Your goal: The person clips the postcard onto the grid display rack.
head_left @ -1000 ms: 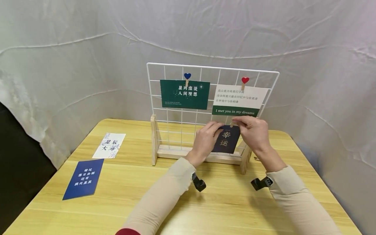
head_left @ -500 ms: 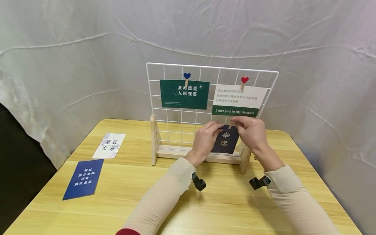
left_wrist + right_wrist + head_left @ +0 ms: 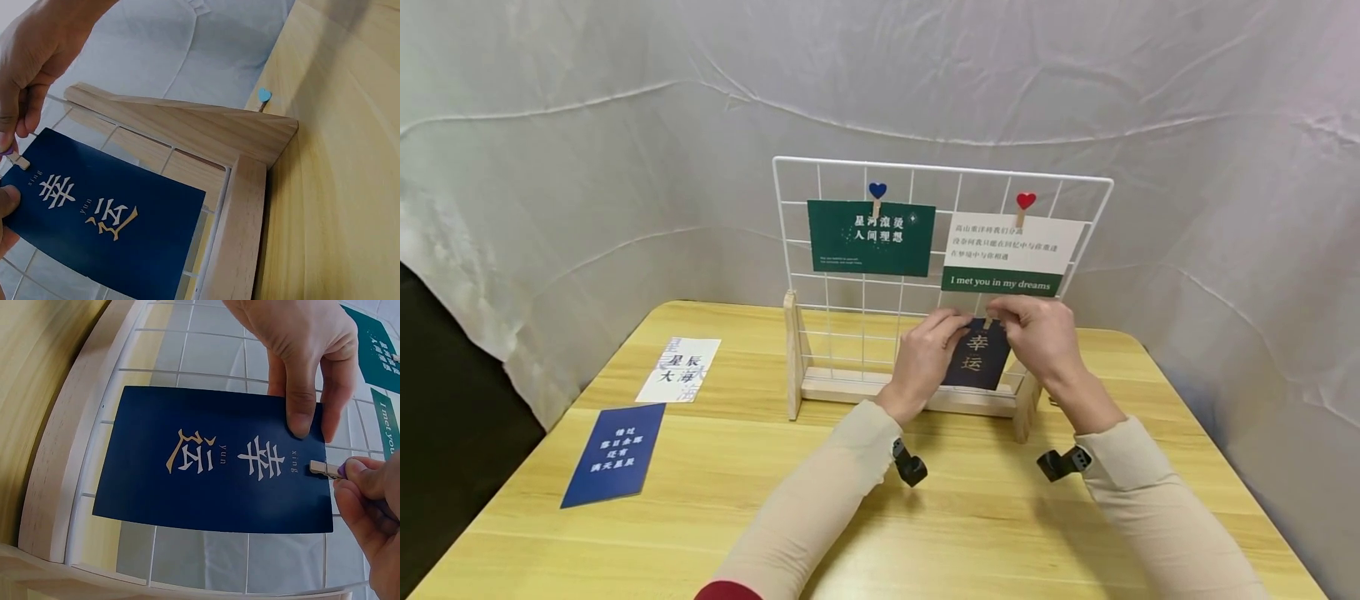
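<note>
A navy card (image 3: 977, 357) with gold characters stands against the lower right of a white wire grid (image 3: 940, 171) on a wooden stand (image 3: 842, 387). My left hand (image 3: 953, 323) pinches the card's top left corner, with the thumb (image 3: 300, 412) on its face. My right hand (image 3: 997, 315) pinches a small wooden peg (image 3: 324, 468) with a purple top at the card's upper edge. In the left wrist view the peg (image 3: 17, 161) touches the card (image 3: 106, 231) just above my left thumb (image 3: 6, 203).
A green card (image 3: 871, 239) under a blue heart peg and a white-and-green card (image 3: 1007, 254) under a red heart peg hang higher on the grid. On the wooden table (image 3: 700, 517) lie a white card (image 3: 679, 372) and a blue card (image 3: 613, 454). A blue heart peg (image 3: 264, 95) lies behind the stand's foot.
</note>
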Action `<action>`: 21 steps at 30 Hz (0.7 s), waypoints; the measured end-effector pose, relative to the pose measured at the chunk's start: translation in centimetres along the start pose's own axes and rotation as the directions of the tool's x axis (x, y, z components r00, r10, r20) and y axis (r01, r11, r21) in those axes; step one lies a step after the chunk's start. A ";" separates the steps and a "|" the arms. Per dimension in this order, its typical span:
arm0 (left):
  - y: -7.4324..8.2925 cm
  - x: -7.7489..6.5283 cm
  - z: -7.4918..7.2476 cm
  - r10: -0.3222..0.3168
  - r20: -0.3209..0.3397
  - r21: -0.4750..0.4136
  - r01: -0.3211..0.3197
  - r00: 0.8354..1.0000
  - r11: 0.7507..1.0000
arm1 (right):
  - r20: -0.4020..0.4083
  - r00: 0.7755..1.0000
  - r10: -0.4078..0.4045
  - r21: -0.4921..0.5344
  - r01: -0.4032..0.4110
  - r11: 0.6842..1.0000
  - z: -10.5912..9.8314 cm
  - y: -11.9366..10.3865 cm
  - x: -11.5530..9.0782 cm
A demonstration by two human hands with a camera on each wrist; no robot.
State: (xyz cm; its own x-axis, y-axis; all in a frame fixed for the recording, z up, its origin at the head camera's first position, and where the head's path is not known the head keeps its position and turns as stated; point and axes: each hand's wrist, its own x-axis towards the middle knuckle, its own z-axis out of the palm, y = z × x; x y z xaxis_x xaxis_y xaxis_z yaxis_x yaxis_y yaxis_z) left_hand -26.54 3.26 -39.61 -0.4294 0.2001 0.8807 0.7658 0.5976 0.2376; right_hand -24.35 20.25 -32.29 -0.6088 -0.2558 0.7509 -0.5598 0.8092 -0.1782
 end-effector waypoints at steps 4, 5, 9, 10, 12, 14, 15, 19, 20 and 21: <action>-0.1 -0.1 0.1 0.013 -0.001 0.009 -0.013 1.000 1.000 | 0.010 1.000 0.005 0.001 -0.005 1.000 0.0 0.0 0.1; -0.1 -0.1 0.1 0.018 -0.002 0.014 -0.018 1.000 1.000 | 0.012 1.000 0.005 0.002 -0.005 1.000 0.0 0.0 0.1; -0.2 0.0 0.0 0.042 -0.010 0.029 -0.042 0.999 0.999 | 0.019 1.000 -0.001 -0.001 0.001 1.000 0.0 0.0 0.2; -0.2 0.0 0.0 0.047 -0.013 0.030 -0.047 0.999 0.998 | 0.019 1.000 -0.003 -0.002 0.003 1.000 0.1 0.0 0.2; -0.2 0.0 0.0 0.055 -0.021 0.026 -0.055 0.998 0.998 | 0.020 1.000 -0.005 -0.002 0.005 1.000 0.1 0.1 0.2; -0.2 0.1 0.0 0.062 -0.025 0.024 -0.061 0.998 0.998 | 0.021 1.000 -0.003 0.000 0.003 1.000 0.1 0.1 0.2; -0.2 0.1 0.0 0.065 -0.027 0.023 -0.065 0.997 0.998 | 0.022 1.000 -0.001 0.001 0.001 1.000 0.1 0.1 0.2; -0.3 0.1 0.1 0.089 -0.031 0.028 -0.088 0.996 0.996 | 0.025 1.000 0.006 0.009 -0.006 1.000 0.0 0.0 0.2; -0.3 0.1 0.1 0.095 -0.031 0.032 -0.094 0.995 0.995 | 0.025 1.000 0.007 0.010 -0.007 1.000 0.0 0.0 0.2; -0.3 0.1 0.1 0.100 -0.031 0.035 -0.099 0.994 0.994 | 0.025 1.000 0.007 0.011 -0.007 1.000 0.0 0.0 0.1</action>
State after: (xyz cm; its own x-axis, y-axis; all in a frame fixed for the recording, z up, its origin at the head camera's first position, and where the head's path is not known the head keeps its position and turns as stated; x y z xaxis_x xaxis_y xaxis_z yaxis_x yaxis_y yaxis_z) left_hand -26.89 3.15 -39.64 -0.3353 0.2349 0.9124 0.7874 0.6017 0.1344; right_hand -24.46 20.22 -32.18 -0.6268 -0.2632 0.7333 -0.5614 0.8053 -0.1908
